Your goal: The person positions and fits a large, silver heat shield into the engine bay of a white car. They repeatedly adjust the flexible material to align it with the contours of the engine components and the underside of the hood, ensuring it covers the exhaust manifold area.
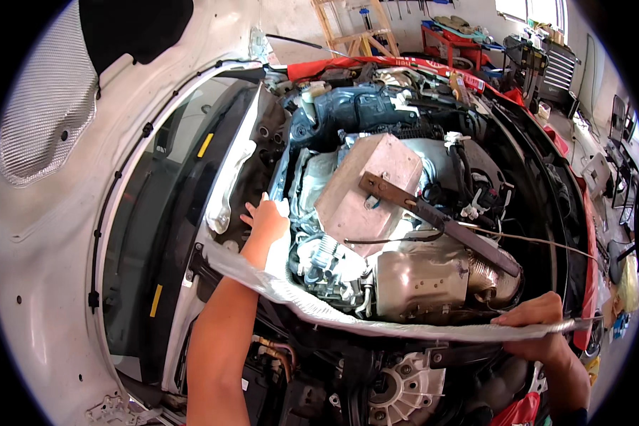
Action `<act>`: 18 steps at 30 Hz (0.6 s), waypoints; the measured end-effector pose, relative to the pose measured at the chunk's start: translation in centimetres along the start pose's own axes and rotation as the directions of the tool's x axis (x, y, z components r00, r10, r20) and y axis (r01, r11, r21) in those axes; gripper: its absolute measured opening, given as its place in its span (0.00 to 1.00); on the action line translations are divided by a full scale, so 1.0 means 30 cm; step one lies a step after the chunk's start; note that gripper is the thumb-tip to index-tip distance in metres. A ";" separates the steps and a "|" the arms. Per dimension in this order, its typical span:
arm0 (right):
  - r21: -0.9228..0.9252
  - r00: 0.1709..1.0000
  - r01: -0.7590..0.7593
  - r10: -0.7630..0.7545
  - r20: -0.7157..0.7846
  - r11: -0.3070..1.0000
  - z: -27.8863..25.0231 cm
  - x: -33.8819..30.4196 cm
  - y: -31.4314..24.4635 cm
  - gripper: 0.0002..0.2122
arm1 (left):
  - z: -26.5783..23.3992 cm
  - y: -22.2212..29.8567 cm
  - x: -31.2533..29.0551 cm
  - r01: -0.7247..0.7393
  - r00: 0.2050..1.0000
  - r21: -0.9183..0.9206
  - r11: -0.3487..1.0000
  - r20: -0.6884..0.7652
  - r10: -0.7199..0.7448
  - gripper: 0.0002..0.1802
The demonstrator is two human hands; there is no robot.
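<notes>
A long, thin silvery sheet with a ribbed edge (376, 328), like a heat shield, spans the open engine bay. My right hand (536, 319) is closed around its right end. My left hand (268, 221) reaches past the sheet's left part to the windscreen side of the bay, fingertips apart, beside a bright silvery surface; its thumb side is hard to make out. Beyond the sheet sit a metal exhaust canister (422, 284), a pinkish-white block (366, 188) and a rusty flat bar (440, 224) lying across the block.
The raised white bonnet (42, 234) and windscreen (170, 213) fill the left. Red cloth (312, 69) covers the far edge. A pale cable (539, 241) crosses the right side. Behind are a wooden ladder (355, 28), red cart (451, 42) and drawer cabinet (557, 71).
</notes>
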State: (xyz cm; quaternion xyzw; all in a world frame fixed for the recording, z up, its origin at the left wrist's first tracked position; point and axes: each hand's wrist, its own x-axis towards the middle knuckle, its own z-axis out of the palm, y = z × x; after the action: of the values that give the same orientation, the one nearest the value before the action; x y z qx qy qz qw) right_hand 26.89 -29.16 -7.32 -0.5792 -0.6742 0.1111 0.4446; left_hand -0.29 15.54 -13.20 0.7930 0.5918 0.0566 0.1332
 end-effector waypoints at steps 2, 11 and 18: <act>0.056 0.992 -0.122 0.123 -0.028 0.991 0.017 -0.042 0.012 0.10 | 0.024 -0.009 0.008 -0.016 0.998 0.004 1.000 -0.067 0.016 0.21; 0.145 0.989 -0.145 0.149 -0.018 0.979 0.022 -0.063 0.050 0.15 | 0.036 -0.006 -0.020 0.001 0.999 0.082 0.997 -0.039 0.002 0.21; 0.133 0.966 -0.217 0.233 -0.115 0.967 0.030 -0.120 -0.018 0.17 | -0.051 0.029 -0.101 -0.193 0.973 -0.692 0.696 -0.225 0.046 0.22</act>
State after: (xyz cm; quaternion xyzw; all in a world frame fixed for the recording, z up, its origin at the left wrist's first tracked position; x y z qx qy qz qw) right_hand 25.62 -32.16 -9.17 -0.6303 -0.5658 0.1632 0.5059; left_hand -0.76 12.66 -11.29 0.7084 0.4811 0.3637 0.3667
